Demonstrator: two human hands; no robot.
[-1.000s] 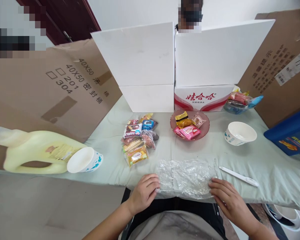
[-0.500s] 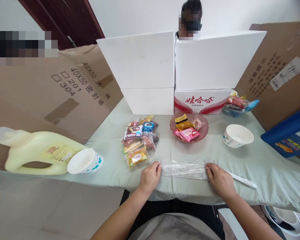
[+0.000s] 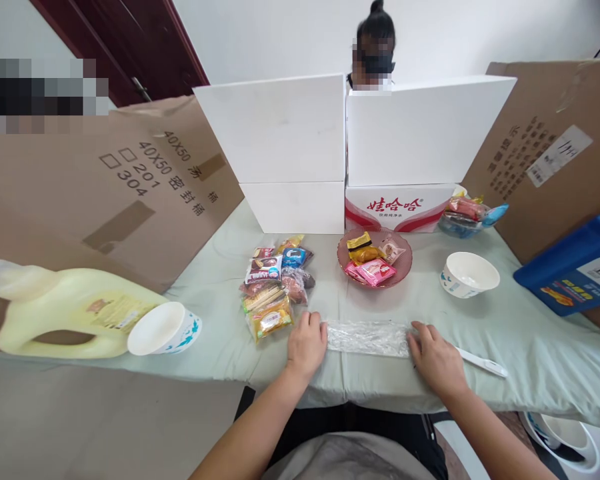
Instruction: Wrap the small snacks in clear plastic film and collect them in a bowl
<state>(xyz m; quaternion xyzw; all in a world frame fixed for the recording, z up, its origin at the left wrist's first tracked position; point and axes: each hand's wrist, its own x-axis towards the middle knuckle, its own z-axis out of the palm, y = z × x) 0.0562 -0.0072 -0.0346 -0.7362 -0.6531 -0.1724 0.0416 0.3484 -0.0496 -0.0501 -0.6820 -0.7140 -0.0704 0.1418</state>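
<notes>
A folded strip of clear plastic film [image 3: 367, 338] lies flat and crinkled on the cloth in front of me. My left hand [image 3: 306, 347] is at its left end, fingers bent and thumb against the edge. At the right end, my right hand [image 3: 435, 357] has its thumb and fingers closed on the film; the fingertips are partly hidden. A white plastic handle [image 3: 490, 365] sticks out beyond my right hand, its other end covered. Just past my left hand lies a pile of wrapped snacks [image 3: 270, 313]. Behind the film stands a pink glass bowl [image 3: 403, 272] with several packaged snacks.
A paper bowl [image 3: 470, 275] stands at right, another tipped bowl [image 3: 164, 329] at left beside a yellow jug [image 3: 70, 293]. A blue bottle [image 3: 575, 267] leans at right. White boxes [image 3: 300, 133] and large cartons [image 3: 145, 220] border the table; a person is behind them.
My left hand has shifted forward slightly, its fingers now reaching further along the cloth. My right-hand fingers have loosened a little on the film. The film looks flatter; the view has tilted slightly.
</notes>
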